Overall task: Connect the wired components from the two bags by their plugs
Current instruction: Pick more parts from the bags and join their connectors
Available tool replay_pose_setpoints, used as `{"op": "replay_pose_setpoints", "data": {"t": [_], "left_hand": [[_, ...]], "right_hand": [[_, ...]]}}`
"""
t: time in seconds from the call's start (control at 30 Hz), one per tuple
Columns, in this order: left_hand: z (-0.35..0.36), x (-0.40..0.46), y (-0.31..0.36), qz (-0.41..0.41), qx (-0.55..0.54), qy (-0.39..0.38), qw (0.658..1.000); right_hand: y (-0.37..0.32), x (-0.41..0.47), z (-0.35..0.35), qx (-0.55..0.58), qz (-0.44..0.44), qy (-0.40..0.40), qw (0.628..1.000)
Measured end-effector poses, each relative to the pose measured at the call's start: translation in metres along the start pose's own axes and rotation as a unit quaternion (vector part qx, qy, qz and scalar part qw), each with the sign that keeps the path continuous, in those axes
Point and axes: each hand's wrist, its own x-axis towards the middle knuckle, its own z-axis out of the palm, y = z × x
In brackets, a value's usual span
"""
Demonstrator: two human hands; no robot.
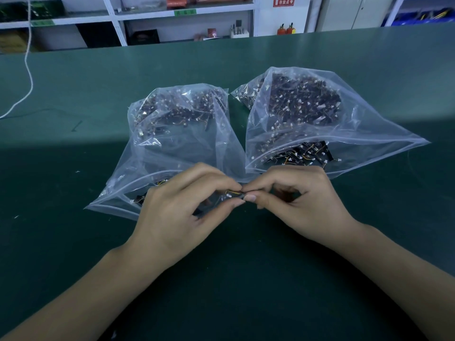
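Wired components, small black parts with thin yellow-orange leads and white plugs (232,192), sit pinched between both hands, just in front of the two bag mouths. Left hand (183,205) has thumb and forefinger curled round one end; right hand (293,195) pinches the other end the same way. Fingertips of the two hands nearly touch at the middle.

Key relation: the leads run left-right, roughly level, along the line between the two pinches. Plugs lie in the short gap between the fingertips, so the mating axis looks like straight inward travel of both hands. Neither hand is clearly nearer; the joint sits about midway. Whether the plugs are already seated cannot be told, too small and partly covered by fingers.

Left clear plastic zip bag (172,134) lies beyond and slightly left of the hands, mouth open toward the person, left hand partly over its near edge. Right clear plastic zip bag (307,114) lies beyond and right of the hands, fuller, a few black parts spilled at its mouth. Both rest on the dark green matte surface (73,168).

Judgement: mid-connection on one pair, most stock still bagged. Risk: tiny plug misaligned or reversed, thin leads bent if pushed off-axis.

White cord (29,70) hangs far left of the bags; white shelving (147,13) beyond the surface.
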Motion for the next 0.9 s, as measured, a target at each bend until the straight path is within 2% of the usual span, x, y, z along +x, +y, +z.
{"op": "replay_pose_setpoints", "data": {"t": [0.3, 0.7, 0.9], "left_hand": [[-0.0001, -0.0007, 0.0022, -0.057, 0.014, -0.009, 0.998], [0.0, -0.0004, -0.0009, -0.055, 0.013, -0.014, 0.998], [-0.0008, -0.0005, -0.0008, -0.039, 0.011, -0.023, 0.999]], "right_hand": [[-0.0016, 0.0001, 0.002, 0.01, 0.021, 0.03, 0.999], [0.0012, 0.0003, 0.0016, 0.013, 0.034, 0.048, 0.998], [-0.002, 0.0009, 0.0024, 0.022, 0.028, 0.028, 0.999]]}}
